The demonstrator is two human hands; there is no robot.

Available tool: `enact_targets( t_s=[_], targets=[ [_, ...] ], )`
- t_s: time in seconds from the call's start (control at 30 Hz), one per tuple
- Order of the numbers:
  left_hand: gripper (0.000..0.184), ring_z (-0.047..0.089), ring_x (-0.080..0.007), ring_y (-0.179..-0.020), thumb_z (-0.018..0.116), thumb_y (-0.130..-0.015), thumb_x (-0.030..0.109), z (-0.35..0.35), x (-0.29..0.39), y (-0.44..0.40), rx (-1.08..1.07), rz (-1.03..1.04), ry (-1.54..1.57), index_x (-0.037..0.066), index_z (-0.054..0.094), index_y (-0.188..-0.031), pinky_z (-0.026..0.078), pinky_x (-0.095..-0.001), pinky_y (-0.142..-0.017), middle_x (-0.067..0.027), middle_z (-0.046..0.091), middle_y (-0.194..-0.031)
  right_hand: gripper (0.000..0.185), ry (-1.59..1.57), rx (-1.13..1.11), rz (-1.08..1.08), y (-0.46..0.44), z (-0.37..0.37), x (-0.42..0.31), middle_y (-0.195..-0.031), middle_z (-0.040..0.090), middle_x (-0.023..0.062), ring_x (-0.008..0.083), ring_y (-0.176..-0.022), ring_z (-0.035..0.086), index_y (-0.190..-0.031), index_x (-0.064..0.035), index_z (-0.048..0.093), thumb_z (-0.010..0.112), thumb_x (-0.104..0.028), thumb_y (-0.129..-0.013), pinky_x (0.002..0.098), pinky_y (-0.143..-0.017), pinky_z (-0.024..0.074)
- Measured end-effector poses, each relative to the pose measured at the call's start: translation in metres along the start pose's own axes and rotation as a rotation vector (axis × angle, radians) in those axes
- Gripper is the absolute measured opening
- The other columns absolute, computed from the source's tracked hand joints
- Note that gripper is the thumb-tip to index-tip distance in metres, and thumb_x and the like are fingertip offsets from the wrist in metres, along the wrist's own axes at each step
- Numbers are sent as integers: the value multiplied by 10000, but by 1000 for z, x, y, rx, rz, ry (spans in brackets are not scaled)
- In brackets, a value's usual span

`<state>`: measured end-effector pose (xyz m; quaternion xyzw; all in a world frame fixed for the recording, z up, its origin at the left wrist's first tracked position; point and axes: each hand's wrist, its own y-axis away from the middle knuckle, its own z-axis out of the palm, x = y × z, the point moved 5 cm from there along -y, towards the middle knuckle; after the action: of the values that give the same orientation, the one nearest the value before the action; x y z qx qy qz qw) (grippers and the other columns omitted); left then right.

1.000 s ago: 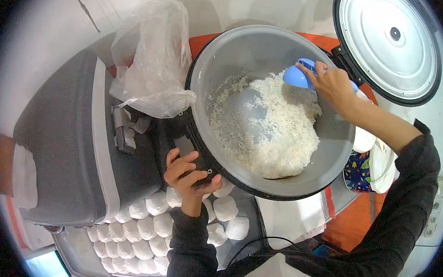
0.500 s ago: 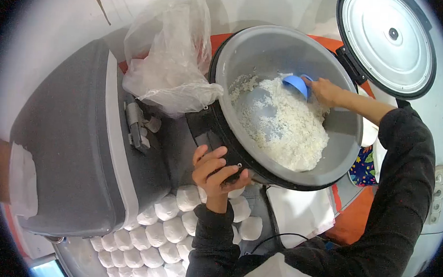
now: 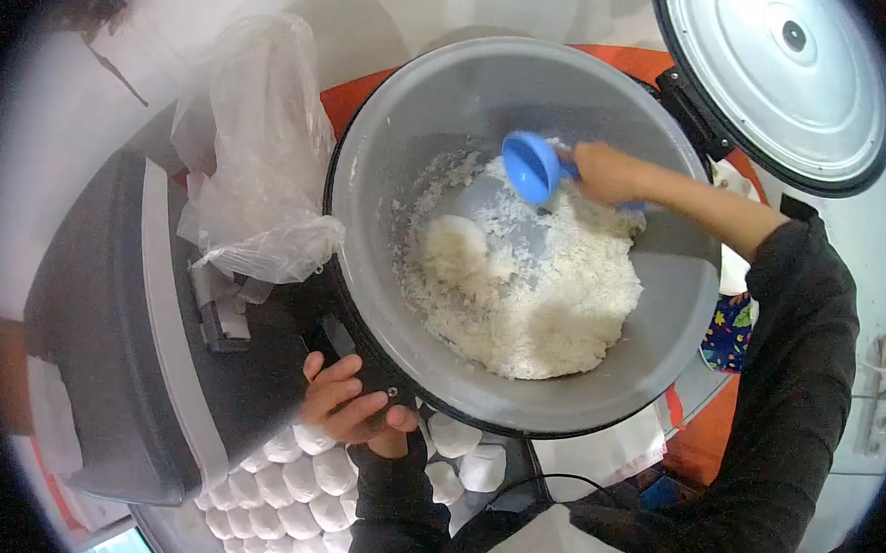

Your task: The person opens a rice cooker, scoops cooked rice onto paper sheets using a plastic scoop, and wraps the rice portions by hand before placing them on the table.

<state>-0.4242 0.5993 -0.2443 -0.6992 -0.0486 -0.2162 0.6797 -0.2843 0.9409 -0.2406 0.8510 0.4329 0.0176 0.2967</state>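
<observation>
My right hand (image 3: 607,173) is closed around the handle of a blue scoop (image 3: 531,168). The scoop's round cup is tipped on its side above the rice, inside a large grey-walled rice cooker (image 3: 660,338). Loose white rice (image 3: 561,313) covers much of the cooker's bottom, with bare patches in the middle. A rounded lump of rice (image 3: 457,245) lies left of the scoop, slightly blurred. At the cooker's lower left, my left hand (image 3: 349,404) has bent fingers gripping the outer side by the black handle; part of its grip is hidden.
The cooker's lid (image 3: 783,104) stands open at upper right. A clear plastic bag (image 3: 259,157) hangs at the left beside a grey cooler box (image 3: 100,329). Several white wrapped portions (image 3: 332,476) sit in rows below. White paper (image 3: 605,440) and a cable (image 3: 573,478) lie near the cooker.
My right hand has moved left with the scoop and turned its cup over. A rounded rice lump now shows at the left. The view has shifted, showing the cooker lower and more leftward.
</observation>
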Motion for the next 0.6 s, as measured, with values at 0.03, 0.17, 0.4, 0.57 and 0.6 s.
enact_targets(
  t_s=[0.03,0.17,0.4,0.57,0.6],
  targets=[
    [226,547,-196,-766,538,-822,373,2,4,-2,-13,4,-16,165,454,-798,406,-436,-901,-38,377,-850,497,57,78,-13,-15,-8,-4,-839,607,269,375,-784,612,-1270,-52,455,554,-69,-782,455,-731,472],
    [242,523,-185,-776,528,-833,375,6,7,-4,46,-51,-91,158,430,-789,399,-433,-899,-38,365,-851,578,227,183,-173,-48,23,-62,-792,599,257,374,-780,621,-1330,-53,341,503,-20,-776,453,-710,496],
    [270,519,-193,-777,529,-843,391,5,4,-1,118,-53,-129,150,420,-789,400,-437,-893,-44,363,-855,638,361,14,-536,0,54,-120,-761,605,214,368,-727,624,-1387,-97,277,497,-36,-791,438,-651,514],
    [266,521,-198,-769,531,-847,387,3,2,-1,67,5,-63,150,421,-799,407,-444,-883,-51,368,-854,709,244,-99,-515,27,52,-117,-727,599,228,379,-714,620,-1405,-91,244,482,21,-747,440,-656,510],
    [267,522,-199,-762,533,-847,387,3,2,-1,101,-3,-89,149,421,-800,408,-448,-882,-54,371,-855,725,116,-171,-415,27,56,-114,-727,599,233,381,-713,618,-1409,-78,231,470,41,-734,436,-659,511]
  ],
)
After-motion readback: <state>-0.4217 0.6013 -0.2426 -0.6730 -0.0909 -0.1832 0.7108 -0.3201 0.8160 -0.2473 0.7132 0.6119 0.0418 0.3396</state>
